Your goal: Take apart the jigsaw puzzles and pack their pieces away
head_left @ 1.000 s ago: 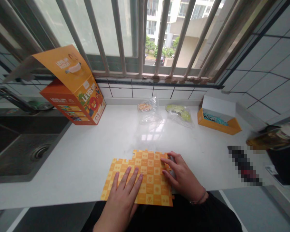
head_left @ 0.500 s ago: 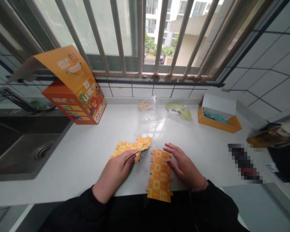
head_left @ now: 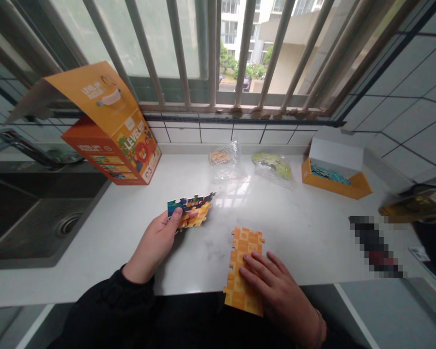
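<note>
My left hand (head_left: 156, 242) grips a joined puzzle section (head_left: 196, 214), thumb on top, raised above the white counter with its dark blue and orange picture side showing. Under my right hand (head_left: 276, 286) lies another puzzle section (head_left: 242, 252), its yellow-orange checkered side up. The fingers of that hand are stretched flat across its right half, and its near end sticks out past the counter's front edge. Knobs and notches show along the borders of both sections.
An orange puzzle box (head_left: 119, 150) with a raised lid stands at the back left beside the sink (head_left: 54, 213). Behind lie a clear packet of sticks (head_left: 221, 156) and a bagged green item (head_left: 274, 165). A small box of teal pieces (head_left: 334, 182) sits back right.
My left hand has lifted its puzzle section and turned it from the checkered side to the picture side. My right hand has come down flat onto the other section, which shifted slightly nearer.
</note>
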### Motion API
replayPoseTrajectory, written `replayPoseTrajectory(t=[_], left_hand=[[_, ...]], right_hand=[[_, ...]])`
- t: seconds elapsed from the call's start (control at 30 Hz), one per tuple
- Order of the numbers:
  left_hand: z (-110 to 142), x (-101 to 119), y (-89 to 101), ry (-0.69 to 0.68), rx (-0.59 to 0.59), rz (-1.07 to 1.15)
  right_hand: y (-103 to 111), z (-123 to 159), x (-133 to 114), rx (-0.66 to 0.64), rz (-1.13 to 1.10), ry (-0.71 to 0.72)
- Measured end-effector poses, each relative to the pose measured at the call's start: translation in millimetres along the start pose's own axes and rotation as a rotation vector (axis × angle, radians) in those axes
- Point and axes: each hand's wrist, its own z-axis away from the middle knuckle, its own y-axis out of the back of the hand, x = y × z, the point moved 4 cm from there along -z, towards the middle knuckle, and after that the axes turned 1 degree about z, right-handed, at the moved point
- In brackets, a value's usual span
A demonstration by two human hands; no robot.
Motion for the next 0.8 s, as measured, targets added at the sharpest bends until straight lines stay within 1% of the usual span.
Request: replayPoseTrajectory(t=[0.07, 0.17, 0.27, 0.33, 0.37, 0.47, 0.53, 0.6, 0.63, 0.7, 0.73, 0.8], left_hand=[[1.1, 1.8, 1.6, 0.033, 0.033, 0.070], [5.5, 4.9, 3.0, 0.078, 0.070, 0.167], [10.3, 8.4, 0.5, 0.173, 0.063, 0.367], [10.7, 11.1, -2.6, 0.247, 0.060, 0.494], [9.2, 12.1, -4.2, 0.272, 0.064, 0.535], [-2.0, 9.6, -7.8, 0.262, 0.112, 0.576], [-11.5, 3.3, -10.4, 0.190, 0.145, 0.544], [-17.9, -1.8, -13.4, 0.047, 0.164, 0.465], [-19.1, -2.5, -15.5, -0.039, 0.162, 0.397], [-17.6, -0.3, -22.4, -0.204, 0.134, 0.191], [-15.8, 1.8, -27.9, -0.270, 0.101, 0.068], [-11.6, 5.0, -43.3, -0.371, -0.003, -0.151]], right_hand=[[5.5, -0.1, 3.3, 0.077, -0.044, 0.031], [15.3, -4.0, 10.3, 0.140, -0.148, 0.040], [25.3, -11.6, 21.0, 0.239, -0.296, 0.000], [28.7, -20.1, 32.7, 0.312, -0.408, -0.093], [28.6, -25.9, 40.3, 0.342, -0.467, -0.167], [21.9, -48.3, 67.0, 0.398, -0.638, -0.459], [14.4, -63.7, 83.3, 0.409, -0.755, -0.638], [8.3, -74.3, 96.0, 0.442, -0.870, -0.772], [6.6, -77.5, 100.3, 0.461, -0.915, -0.808], [5.2, -79.9, 105.6, 0.494, -0.992, -0.838], [5.0, -79.7, 106.9, 0.504, -1.028, -0.842], [5.1, -77.5, 108.8, 0.519, -1.082, -0.858]])
